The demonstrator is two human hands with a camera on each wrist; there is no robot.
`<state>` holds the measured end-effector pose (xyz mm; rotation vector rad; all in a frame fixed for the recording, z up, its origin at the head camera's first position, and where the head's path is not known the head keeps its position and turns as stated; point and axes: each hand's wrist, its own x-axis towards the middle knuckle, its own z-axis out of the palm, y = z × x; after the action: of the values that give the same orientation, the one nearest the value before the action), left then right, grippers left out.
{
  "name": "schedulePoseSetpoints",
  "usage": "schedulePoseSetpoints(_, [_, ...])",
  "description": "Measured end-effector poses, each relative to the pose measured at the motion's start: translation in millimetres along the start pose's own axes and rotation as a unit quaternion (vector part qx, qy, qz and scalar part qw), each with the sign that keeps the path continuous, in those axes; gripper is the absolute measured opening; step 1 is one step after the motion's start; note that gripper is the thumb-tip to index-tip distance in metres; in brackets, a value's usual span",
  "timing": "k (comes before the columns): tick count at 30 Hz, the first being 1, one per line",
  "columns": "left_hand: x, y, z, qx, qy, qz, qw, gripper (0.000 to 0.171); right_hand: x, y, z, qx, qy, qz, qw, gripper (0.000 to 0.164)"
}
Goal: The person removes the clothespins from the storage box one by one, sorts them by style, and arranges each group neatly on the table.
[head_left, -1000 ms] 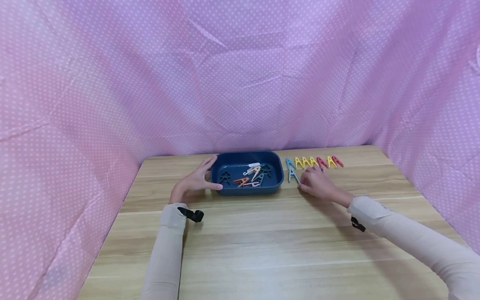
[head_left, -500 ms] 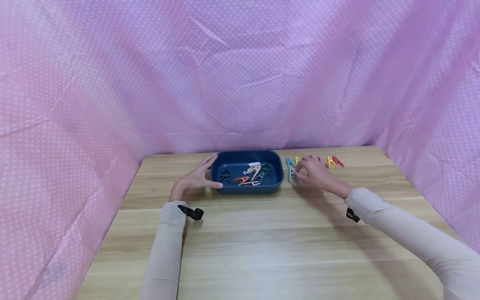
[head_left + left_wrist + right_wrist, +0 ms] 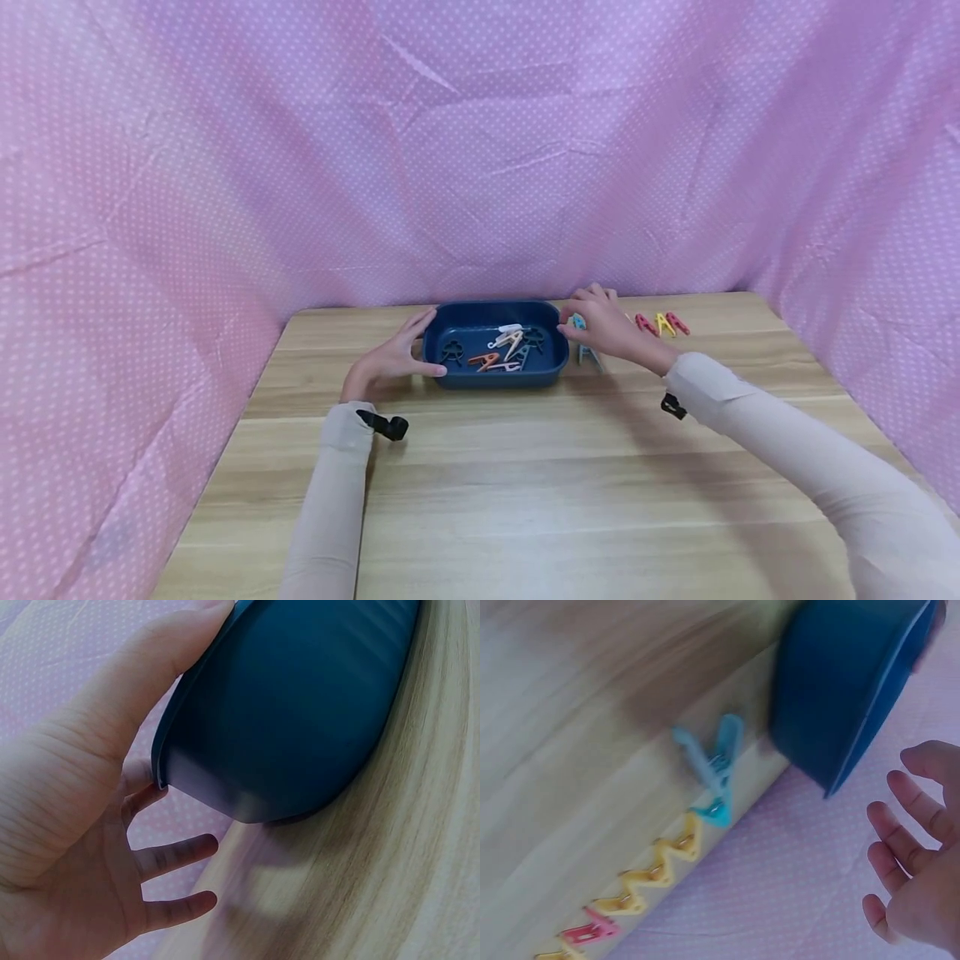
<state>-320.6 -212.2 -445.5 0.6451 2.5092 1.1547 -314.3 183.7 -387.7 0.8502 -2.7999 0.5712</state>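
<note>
My left hand (image 3: 392, 354) spans the left end of a dark blue plastic basin (image 3: 498, 381). Its thumb lies along the rim, and in the left wrist view the other fingers (image 3: 180, 855) reach out spread beyond the basin's end. By the basin's right rim hovers my right hand (image 3: 603, 325), its fingers loosely bent and holding nothing in the right wrist view. Beneath it are two blue clothespins, the nearer one (image 3: 712, 754) with its legs spread. A row of yellow and red clothespins (image 3: 649, 874) runs on from them, partly hidden by the hand in the head view.
Inside the basin lie an orange clothespin (image 3: 483, 361), white and pink ones, a blue one (image 3: 522, 357) and two dark green clips (image 3: 452, 352). The wooden table (image 3: 480, 483) ends at a pink dotted curtain (image 3: 480, 167) behind the basin.
My right hand has moved left, from the row of clothespins over the blue ones to the basin's right rim. The left hand, the basin and its contents look the same.
</note>
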Motion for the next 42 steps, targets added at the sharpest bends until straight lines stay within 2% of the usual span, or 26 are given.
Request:
schedulePoseSetpoints(4, [1.0, -0.8, -1.7, -0.007, 0.004, 0.006, 1.0000, 0.116, 9.1, -10.9, 0.3, -0.003, -0.012, -0.005, 1.000, 0.010])
schedulePoseSetpoints(15, [0.8, -0.2, 0.3, 0.015, -0.004, 0.005, 0.9999, 0.117, 24.4, -29.3, 12.0, -0.001, -0.069, -0.033, 0.997, 0.019])
schedulePoseSetpoints(21, [1.2, -0.4, 1.2, 0.013, -0.011, 0.009, 0.9998, 0.118, 34.5, -39.6, 21.2, 0.007, -0.091, -0.044, 0.995, 0.019])
schedulePoseSetpoints(26, [-0.8, 0.2, 0.3, 0.006, -0.004, 0.000, 1.0000, 0.118, 49.4, -54.5, 29.5, 0.014, -0.114, -0.064, 0.991, 0.017])
schedulePoseSetpoints(34, [0.9, -1.8, -1.2, 0.008, -0.004, -0.002, 1.0000, 0.115, 74.7, -73.4, 45.5, -0.017, -0.190, -0.113, 0.975, 0.021])
schedulePoseSetpoints(42, [-1.7, 0.9, -1.9, 0.004, -0.004, 0.001, 1.0000, 0.116, 93.4, -85.5, 60.8, -0.089, -0.254, -0.142, 0.953, 0.025])
